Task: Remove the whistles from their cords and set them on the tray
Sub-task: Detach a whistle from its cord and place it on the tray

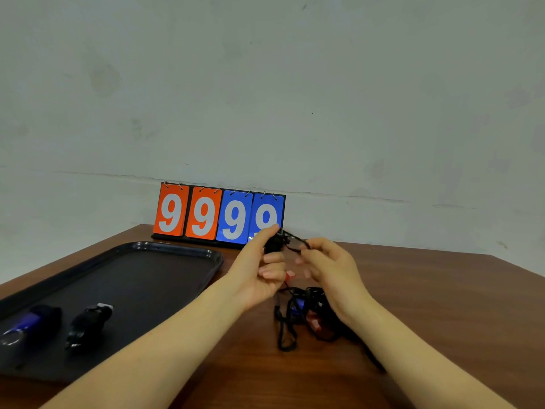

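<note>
While seemingly gripped, whistle (pixel 273 245) mid-table.

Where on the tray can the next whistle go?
The tray is bare from the black whistle up to its far rim. The near left corner is crowded: blue whistle beside the black one.

Bare forearms (pixel 165 343) — no sleeves

Flip scoreboard (pixel 219 215) reading 9999 on brown table (pixel 427 290), against wall (pixel 265 84).
</note>
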`<action>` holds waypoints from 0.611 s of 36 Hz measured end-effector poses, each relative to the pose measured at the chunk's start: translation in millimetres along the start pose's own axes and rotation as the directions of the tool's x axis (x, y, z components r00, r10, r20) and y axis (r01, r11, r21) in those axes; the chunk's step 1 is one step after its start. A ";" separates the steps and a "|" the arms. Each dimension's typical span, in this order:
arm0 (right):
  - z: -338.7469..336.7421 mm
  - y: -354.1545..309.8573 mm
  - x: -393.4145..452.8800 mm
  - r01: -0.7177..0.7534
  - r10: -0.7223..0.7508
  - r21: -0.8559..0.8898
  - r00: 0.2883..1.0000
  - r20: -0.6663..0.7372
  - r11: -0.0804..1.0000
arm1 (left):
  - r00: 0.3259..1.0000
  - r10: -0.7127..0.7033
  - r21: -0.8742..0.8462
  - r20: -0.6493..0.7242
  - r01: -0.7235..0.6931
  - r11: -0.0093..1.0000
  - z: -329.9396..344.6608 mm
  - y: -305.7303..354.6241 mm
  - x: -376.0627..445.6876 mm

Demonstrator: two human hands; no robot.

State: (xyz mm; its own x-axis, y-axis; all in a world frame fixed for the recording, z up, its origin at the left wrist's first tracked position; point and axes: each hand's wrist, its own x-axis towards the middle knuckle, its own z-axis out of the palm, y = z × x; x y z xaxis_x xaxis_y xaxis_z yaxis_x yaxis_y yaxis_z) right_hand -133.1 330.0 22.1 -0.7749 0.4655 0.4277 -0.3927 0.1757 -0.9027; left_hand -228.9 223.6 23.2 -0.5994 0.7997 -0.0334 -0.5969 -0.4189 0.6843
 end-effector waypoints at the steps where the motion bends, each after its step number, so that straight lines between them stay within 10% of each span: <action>1: -0.2 -2.9 -0.4 -0.065 0.059 0.175 0.998 0.038 0.982 | 1.000 -0.002 -0.011 0.004 0.002 1.000 0.0 0.3 -0.5; 5: -4.5 -4.1 2.9 -0.291 0.215 0.557 0.956 0.199 0.778 | 0.999 -0.029 -0.007 0.022 0.029 1.000 2.5 -4.3 -1.8; 9: -7.9 1.1 8.2 -0.292 0.219 0.564 0.956 0.195 0.772 | 0.997 -0.064 -0.026 0.048 0.065 0.998 3.6 -6.5 -3.2; 15: -11.1 5.6 11.0 0.035 -0.030 -0.160 0.999 0.028 0.987 | 0.990 -0.108 -0.037 0.091 0.112 0.993 2.9 -2.9 -5.7; 22: -19.0 9.2 9.2 0.376 -0.361 -0.733 0.913 0.189 0.567 | 0.992 -0.098 0.044 0.074 0.095 0.995 3.2 -8.0 -5.4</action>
State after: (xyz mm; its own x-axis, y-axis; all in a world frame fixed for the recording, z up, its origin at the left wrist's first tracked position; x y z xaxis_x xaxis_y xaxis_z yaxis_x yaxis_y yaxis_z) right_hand -134.4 352.3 16.8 -0.6593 0.1978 0.7254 -0.1507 0.9104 -0.3853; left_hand -219.2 224.1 20.3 -0.4972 0.8664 -0.0464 -0.6273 -0.3220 0.7092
